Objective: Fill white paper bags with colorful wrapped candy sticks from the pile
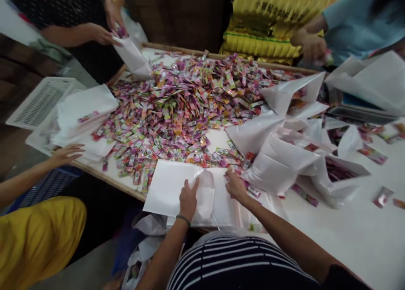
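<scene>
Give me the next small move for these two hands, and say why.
Probably lift the white bag's right edge slightly with the right hand: its fingers are at that edge, the left hand rests on the bag, and the bag lies mostly flat.

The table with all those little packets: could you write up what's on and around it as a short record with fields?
left hand: fingers spread on a flat white bag
right hand: touching that bag's right part; exact grip unclear
packets: large, loose, multicoloured heap on the white table
open bags: several, right of the heap
basket: white, at the table's left
other people: one far left holding a white bag, one in a yellow top, one in light blue
background: stacked yellow sacks
</scene>
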Demonstrator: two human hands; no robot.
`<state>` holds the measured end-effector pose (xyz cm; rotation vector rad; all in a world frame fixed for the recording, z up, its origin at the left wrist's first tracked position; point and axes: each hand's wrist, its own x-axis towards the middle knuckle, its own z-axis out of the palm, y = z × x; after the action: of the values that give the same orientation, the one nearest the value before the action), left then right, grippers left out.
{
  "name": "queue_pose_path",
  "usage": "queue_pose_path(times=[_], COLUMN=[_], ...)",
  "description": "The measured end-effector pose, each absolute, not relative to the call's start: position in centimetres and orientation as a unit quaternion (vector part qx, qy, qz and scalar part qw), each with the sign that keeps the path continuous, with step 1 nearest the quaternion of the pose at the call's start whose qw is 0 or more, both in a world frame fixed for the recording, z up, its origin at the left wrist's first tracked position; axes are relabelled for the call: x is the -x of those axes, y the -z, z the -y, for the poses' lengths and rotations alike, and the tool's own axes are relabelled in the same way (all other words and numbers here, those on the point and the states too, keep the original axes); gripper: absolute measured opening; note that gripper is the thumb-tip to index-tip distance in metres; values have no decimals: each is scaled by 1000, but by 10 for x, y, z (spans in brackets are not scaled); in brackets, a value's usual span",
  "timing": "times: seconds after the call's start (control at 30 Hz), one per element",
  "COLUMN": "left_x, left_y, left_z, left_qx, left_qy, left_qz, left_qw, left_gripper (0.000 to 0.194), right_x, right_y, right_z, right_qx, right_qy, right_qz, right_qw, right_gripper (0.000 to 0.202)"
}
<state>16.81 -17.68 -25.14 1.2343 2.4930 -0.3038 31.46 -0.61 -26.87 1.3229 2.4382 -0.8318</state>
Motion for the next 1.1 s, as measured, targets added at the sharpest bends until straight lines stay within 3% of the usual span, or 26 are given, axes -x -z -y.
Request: queue_pose_path(times=[0.17, 0.3, 0.43, 0.57, 0.7, 0.8, 1.1], left_x=[-167, -182, -179, -172, -176, -177, -166], left_y=[279, 313, 350, 374, 378, 374, 366], left_z=[202, 217, 230, 233, 230, 225, 217], left_qx=[-447, -454, -471, -461, -456, -450, -470], left_qy=[75, -6, -69, -119, -173, -191, -184], left_qz=[-863, -861, -852, -858, -867, -865, -863], left_qw=[224, 228, 218, 191, 104, 116, 16], left_gripper=[70, 59, 52, 56, 47, 40, 33], right_x=[-215, -68, 55, 115, 109, 79, -79], right_y=[236, 222, 246, 290, 308, 295, 299], right_z=[-45, -1, 100, 153, 89, 2, -135], right_qx=[-369, -185, 60, 124, 78, -22, -253], right_qy=[170, 157, 176, 179, 137, 77, 70], right_qz=[-913, -970, -983, -975, -986, -995, -960], right_qw=[31, 11, 0, 40, 45, 58, 97], right_gripper=[45, 42, 47, 67, 66, 65, 46])
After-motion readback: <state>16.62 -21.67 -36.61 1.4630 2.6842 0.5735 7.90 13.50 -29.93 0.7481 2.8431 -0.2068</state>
